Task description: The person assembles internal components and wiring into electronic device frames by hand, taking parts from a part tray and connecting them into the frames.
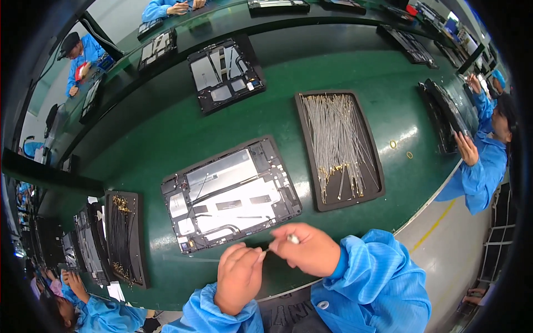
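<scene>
My left hand (240,277) and my right hand (308,250) meet just off the near edge of an opened tablet housing (227,205). Both have thumb and fingers pinched together around something thin and small between the fingertips, too small to make out. A whitish piece (292,238) shows in the curl of my right hand; its kind is unclear. The housing lies slightly tilted on a dark foam tray, showing silver plates, black strips and a black frame. A thin grey cable (204,183) rests across its upper plate.
On the green table (166,127), a dark tray (379,191) holds many grey cables with gold ends. Another tray (139,261) at left holds black cables. A second housing (222,75) lies farther back. Two yellow rings (393,144) lie at right. Co-workers (480,144) sit on both sides.
</scene>
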Demonstrator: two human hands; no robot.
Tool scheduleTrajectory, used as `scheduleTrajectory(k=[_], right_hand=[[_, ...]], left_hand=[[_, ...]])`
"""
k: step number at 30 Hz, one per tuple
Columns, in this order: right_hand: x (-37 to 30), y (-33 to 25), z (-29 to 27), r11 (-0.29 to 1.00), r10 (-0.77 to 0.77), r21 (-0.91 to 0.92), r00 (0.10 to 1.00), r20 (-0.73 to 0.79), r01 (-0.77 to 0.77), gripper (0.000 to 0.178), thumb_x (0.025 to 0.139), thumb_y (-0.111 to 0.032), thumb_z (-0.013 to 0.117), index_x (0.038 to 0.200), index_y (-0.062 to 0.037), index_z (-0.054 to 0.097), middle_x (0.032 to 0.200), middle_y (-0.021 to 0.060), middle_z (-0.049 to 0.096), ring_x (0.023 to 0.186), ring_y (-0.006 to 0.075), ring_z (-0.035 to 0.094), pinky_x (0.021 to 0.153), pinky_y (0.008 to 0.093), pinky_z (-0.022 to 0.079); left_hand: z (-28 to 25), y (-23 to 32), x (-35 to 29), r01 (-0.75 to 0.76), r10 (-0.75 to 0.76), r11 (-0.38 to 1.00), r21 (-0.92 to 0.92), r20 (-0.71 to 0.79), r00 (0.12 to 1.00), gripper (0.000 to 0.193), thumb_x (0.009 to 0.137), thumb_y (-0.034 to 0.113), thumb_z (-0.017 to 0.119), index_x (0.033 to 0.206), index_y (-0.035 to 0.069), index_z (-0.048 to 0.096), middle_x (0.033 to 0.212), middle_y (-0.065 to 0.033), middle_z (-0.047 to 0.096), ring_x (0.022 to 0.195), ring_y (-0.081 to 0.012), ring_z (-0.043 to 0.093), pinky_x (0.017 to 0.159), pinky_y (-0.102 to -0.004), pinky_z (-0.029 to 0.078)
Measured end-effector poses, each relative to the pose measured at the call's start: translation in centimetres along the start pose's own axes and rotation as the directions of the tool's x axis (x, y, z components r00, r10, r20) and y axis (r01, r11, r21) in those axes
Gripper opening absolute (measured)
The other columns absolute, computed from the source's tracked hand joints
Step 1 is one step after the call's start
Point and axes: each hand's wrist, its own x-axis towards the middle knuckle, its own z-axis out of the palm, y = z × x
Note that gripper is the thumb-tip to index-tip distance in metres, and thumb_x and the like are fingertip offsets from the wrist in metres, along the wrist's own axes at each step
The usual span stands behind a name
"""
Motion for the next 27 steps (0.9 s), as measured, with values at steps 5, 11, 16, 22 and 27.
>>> scheduleTrajectory(k=[5, 11, 16, 22, 27], right_hand=[[1.8, -2.6, -0.7, 0.973, 0.091, 0.229, 0.957, -0.275, -0.027, 0.031, 0.075, -0.013, 0.054, 0.102, 0.0001, 0.045, 0.072, 0.0059, 0.053, 0.053, 0.0087, 0.047, 0.045, 0.0211, 0.039], [2.9, -1.8, 0.2, 0.97, -0.24, -0.022, 0.931, -0.277, 0.243, 0.029, 0.079, -0.019, 0.051, 0.1, 0.0019, 0.05, 0.083, 0.0075, 0.057, 0.074, 0.015, 0.054, 0.069, 0.0237, 0.042], [2.4, -1.1, -0.7, 0.877, -0.28, -0.401, 0.96, 0.018, 0.264, 0.023, 0.077, -0.018, 0.052, 0.094, -0.0016, 0.054, 0.082, 0.0101, 0.058, 0.077, 0.0152, 0.056, 0.069, 0.0259, 0.043], [2.1, -1.5, -1.1, 0.98, 0.034, -0.195, 0.999, 0.021, -0.029, 0.028, 0.078, -0.021, 0.051, 0.098, -0.0011, 0.052, 0.077, 0.0068, 0.057, 0.069, 0.0118, 0.053, 0.063, 0.0229, 0.043], [2.5, -1.2, -1.0, 0.99, 0.034, -0.131, 0.995, -0.097, -0.047, 0.039, 0.079, -0.021, 0.051, 0.11, -0.0003, 0.043, 0.08, 0.0051, 0.056, 0.065, 0.0081, 0.05, 0.058, 0.0204, 0.042]], left_hand=[[0.8, -1.2, 1.4, 0.072, -0.072, 0.981, 0.182, -0.008, 0.997, 0.015, 0.067, 0.004, 0.06, 0.081, 0.003, 0.056, 0.076, -0.0088, 0.055, 0.073, -0.0266, 0.05, 0.076, -0.0374, 0.039], [0.9, -1.6, 2.0, 0.16, -0.174, 0.966, 0.206, 0.053, 0.983, 0.011, 0.069, 0.005, 0.058, 0.08, 0.004, 0.057, 0.078, -0.0078, 0.055, 0.08, -0.0249, 0.048, 0.081, -0.0372, 0.036], [0.2, -1.0, 2.1, 0.167, -0.175, 0.981, 0.097, 0.087, 0.981, 0.011, 0.07, 0.005, 0.057, 0.081, 0.004, 0.057, 0.078, -0.0079, 0.054, 0.079, -0.0248, 0.049, 0.081, -0.0375, 0.036], [0.5, -0.5, 1.7, 0.107, -0.114, 0.987, 0.121, 0.058, 0.992, 0.011, 0.07, 0.006, 0.058, 0.081, 0.004, 0.056, 0.077, -0.0074, 0.054, 0.079, -0.0262, 0.048, 0.08, -0.0379, 0.035], [1.2, -1.4, 1.5, 0.119, -0.127, 0.975, 0.189, 0.029, 0.991, 0.014, 0.067, 0.005, 0.06, 0.081, 0.004, 0.056, 0.076, -0.007, 0.055, 0.079, -0.0278, 0.048, 0.078, -0.0378, 0.036]])
